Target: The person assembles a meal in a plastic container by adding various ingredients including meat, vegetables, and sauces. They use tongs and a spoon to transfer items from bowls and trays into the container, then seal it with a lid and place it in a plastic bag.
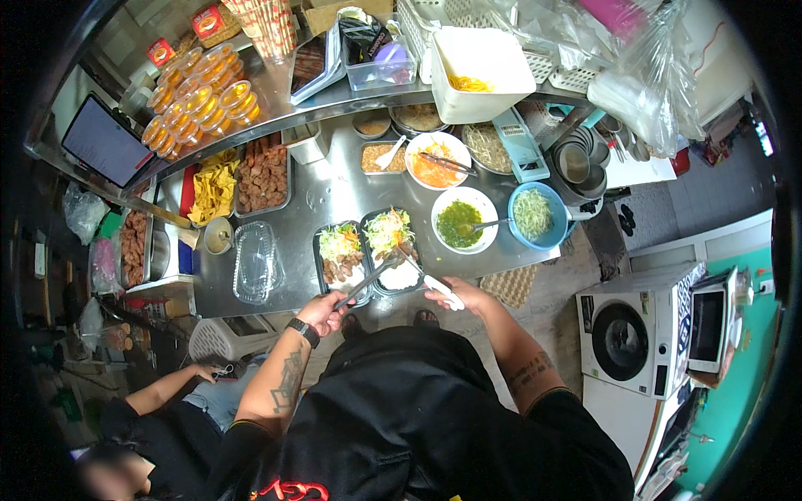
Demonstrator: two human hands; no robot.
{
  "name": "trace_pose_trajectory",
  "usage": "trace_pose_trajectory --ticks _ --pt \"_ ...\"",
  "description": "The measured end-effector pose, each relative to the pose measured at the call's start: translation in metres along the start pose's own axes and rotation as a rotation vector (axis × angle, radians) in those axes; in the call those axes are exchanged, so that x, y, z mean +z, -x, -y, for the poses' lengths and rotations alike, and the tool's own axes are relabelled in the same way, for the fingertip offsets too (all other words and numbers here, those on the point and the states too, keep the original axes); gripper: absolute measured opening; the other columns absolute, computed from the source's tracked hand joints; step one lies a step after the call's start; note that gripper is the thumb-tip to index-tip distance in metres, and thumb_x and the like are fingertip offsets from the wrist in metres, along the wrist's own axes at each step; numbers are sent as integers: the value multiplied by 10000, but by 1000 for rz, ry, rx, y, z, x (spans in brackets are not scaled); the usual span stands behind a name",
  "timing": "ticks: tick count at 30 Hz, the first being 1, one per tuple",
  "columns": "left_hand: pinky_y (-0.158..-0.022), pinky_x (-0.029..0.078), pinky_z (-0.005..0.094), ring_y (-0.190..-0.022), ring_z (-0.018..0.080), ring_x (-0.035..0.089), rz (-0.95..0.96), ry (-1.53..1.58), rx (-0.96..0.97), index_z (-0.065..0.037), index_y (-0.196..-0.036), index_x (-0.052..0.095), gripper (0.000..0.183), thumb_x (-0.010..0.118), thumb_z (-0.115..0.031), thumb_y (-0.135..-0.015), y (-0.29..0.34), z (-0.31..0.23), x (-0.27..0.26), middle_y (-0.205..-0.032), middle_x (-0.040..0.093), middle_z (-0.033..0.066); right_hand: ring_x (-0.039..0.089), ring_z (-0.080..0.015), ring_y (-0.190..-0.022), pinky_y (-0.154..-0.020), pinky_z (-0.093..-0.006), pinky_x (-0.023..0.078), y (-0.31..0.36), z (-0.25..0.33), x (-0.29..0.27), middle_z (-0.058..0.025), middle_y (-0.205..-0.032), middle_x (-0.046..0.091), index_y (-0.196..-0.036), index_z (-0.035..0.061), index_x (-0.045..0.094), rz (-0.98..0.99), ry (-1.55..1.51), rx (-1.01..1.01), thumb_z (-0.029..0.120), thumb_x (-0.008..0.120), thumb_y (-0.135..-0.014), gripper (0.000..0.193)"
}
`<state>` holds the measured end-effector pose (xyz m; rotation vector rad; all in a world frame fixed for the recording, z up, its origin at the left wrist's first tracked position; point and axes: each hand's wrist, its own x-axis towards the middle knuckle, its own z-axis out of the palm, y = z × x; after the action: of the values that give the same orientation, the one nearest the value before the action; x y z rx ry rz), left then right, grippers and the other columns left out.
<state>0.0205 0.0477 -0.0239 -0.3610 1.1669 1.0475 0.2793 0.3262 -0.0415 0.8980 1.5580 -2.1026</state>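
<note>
My left hand [322, 312], with a dark watch on its wrist, grips long metal tongs [365, 285] that reach over the right one of two black meal trays [373, 288]. In my right hand [464, 297] are white-handled scissors [434, 284], their blades angled down into the same tray by the tong tips. This tray holds shredded vegetables [388, 227], white rice [399, 278] and brown meat pieces partly hidden by the tools. The left tray [317, 265] stands against it with shredded vegetables, sliced meat [341, 267] and rice.
Clear plastic lids [253, 263] lie left of the trays. Right are a bowl of green sauce [459, 219] and a blue bowl of shredded cabbage [535, 213]; behind, a bowl of orange shreds [434, 171]. Lidded cups [200, 100] line the shelf. Another person [159, 426] sits lower left.
</note>
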Motion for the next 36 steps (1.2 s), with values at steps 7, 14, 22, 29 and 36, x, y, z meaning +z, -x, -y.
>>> trace_pose_trajectory --ticks 7,14,22,29,36 --pt "-434 279 222 -442 40 307 40 57 2 -70 -1060 651 259 541 -303 -1032 1 1 10 -657 474 -54 534 -70 -642 -563 -233 446 -1 -2 7 31 -801 565 -1230 67 615 -37 -42 -33 516 766 -888 584" --pt "-460 291 231 -438 46 304 75 62 -10 -94 -1042 669 250 586 -327 -1005 5 9 3 -654 491 -57 540 -85 -695 -616 -247 448 -2 -1 17 20 -837 562 -1223 75 599 -20 -61 -20 385 717 -965 420" --pt "-446 286 233 -435 48 308 58 62 5 -95 -1045 663 247 553 -315 -1025 -3 15 5 -650 486 -57 543 -87 -585 -524 -247 449 -6 -7 23 16 -732 562 -1094 69 630 -102 -80 -44 510 758 -898 499" --pt "-426 261 227 -439 44 303 15 58 -11 -85 -1044 665 254 558 -314 -1022 -5 18 9 -663 493 -61 498 -77 -475 -435 -250 385 2 4 26 17 -625 557 -1002 56 649 -217 23 48 449 835 -849 461" --pt "-416 240 224 -436 49 265 -73 -24 107 -46 -1059 671 276 570 -300 -1016 20 12 10 -680 506 -39 530 -78 -489 -443 -242 405 3 8 16 17 -628 566 -1007 53 657 -223 144 54 440 828 -857 449"
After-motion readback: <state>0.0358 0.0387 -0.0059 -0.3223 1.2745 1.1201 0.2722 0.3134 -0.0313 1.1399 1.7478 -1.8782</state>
